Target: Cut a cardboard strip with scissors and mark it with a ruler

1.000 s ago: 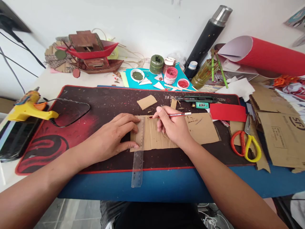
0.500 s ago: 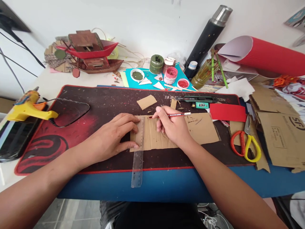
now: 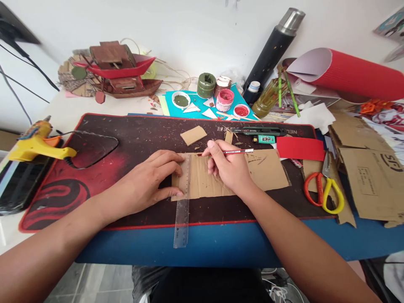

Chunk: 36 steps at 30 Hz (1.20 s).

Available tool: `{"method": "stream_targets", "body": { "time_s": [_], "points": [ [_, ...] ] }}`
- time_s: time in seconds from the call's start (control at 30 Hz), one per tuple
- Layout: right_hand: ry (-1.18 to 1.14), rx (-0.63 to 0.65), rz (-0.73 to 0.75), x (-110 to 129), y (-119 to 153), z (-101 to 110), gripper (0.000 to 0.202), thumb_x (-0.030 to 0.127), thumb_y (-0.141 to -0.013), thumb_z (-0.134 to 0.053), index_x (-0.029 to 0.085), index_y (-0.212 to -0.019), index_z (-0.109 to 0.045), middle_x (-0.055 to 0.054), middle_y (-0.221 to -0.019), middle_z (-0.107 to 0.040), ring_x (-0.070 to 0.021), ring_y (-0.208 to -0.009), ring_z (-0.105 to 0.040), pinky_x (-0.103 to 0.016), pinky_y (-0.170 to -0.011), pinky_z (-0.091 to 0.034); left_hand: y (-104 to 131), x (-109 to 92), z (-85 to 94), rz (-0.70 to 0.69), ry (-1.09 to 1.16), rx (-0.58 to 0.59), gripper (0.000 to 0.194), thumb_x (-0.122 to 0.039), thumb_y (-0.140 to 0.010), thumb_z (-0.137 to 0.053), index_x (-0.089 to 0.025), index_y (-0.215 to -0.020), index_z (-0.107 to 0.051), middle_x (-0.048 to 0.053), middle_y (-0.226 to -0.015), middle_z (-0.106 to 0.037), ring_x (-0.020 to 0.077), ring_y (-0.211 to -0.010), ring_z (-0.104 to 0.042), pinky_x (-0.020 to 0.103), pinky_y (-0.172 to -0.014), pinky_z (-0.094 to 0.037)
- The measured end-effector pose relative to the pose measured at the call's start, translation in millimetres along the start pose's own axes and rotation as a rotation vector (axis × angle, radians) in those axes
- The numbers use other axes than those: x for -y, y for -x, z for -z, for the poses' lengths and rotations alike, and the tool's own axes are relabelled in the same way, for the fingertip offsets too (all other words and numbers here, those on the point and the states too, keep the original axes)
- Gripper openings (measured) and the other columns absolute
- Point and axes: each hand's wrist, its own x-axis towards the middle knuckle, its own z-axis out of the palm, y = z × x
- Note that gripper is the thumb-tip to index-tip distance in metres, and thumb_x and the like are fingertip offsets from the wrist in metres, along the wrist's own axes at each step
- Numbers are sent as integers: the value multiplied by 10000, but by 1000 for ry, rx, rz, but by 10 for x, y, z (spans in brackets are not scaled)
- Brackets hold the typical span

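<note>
A clear plastic ruler (image 3: 182, 223) lies across a brown cardboard strip (image 3: 265, 172), its lower end reaching past the mat's front edge. My left hand (image 3: 154, 179) presses the ruler to the cardboard near the strip's left end, with thumb and fingertips at its left side. In my right hand (image 3: 225, 164) is a pencil (image 3: 235, 151) with a red and dark barrel, pinched between thumb and fingers. The pencil's tip points left, close to the ruler and the cardboard's upper edge. My right hand rests on the strip.
A dark mat (image 3: 148, 130) covers the desk. A small cardboard piece (image 3: 193, 135), a utility knife (image 3: 265, 131), red paper (image 3: 299, 148) and scissors (image 3: 325, 189) surround the strip. A yellow glue gun (image 3: 38, 145) stands left. Behind are paint jars (image 3: 206, 86) and model boats (image 3: 120, 67).
The view has shifted very slightly. Both hands, the ruler and the pencil keep nearly the same positions on the cardboard.
</note>
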Motion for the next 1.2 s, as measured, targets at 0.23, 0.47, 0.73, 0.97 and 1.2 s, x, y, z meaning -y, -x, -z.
{"method": "stream_targets", "body": {
  "time_s": [0.23, 0.47, 0.73, 0.97, 1.2],
  "points": [
    [12, 17, 12, -20, 3, 8, 470, 613, -1097, -602, 219, -863, -707, 50, -556, -622, -110, -483, -627, -231, -481, -459, -5, -11, 8, -2, -12, -2, 304, -531, -1077, -654, -231, -1110, -623, 141, -1423, -652, 332, -1386, -585, 507, -1112, -552],
    [8, 29, 14, -36, 10, 3, 445, 574, -1114, -592, 218, -875, -711, 52, -564, -631, -102, -479, -608, -232, -498, -466, -3, -5, 0, 3, -7, 1, 306, -534, -1071, -661, -233, -1111, -627, 141, -1421, -653, 337, -1384, -583, 516, -1110, -553],
    [20, 32, 10, -21, 3, 4, 450, 586, -1108, -596, 221, -870, -708, 49, -562, -629, -107, -479, -608, -237, -488, -457, -6, -3, 1, 9, 15, -13, 293, -518, -1053, -697, -233, -1107, -652, 135, -1416, -669, 339, -1380, -595, 515, -1118, -556],
    [-69, -1, -4, 10, 14, -4, 506, 671, -1050, -644, 220, -827, -705, 47, -529, -610, -110, -450, -600, -229, -437, -420, -3, 3, -6, 6, 7, -19, 305, -530, -1057, -687, -233, -1109, -641, 138, -1423, -664, 335, -1386, -593, 510, -1120, -556],
    [-158, 85, -41, 27, 60, 42, 590, 738, -1010, -660, 212, -745, -698, 59, -437, -534, -103, -357, -522, -236, -392, -381, -3, -3, 0, 25, 26, -14, 331, -553, -1046, -696, -230, -1108, -657, 145, -1425, -668, 344, -1393, -590, 526, -1129, -553]
  ]
}}
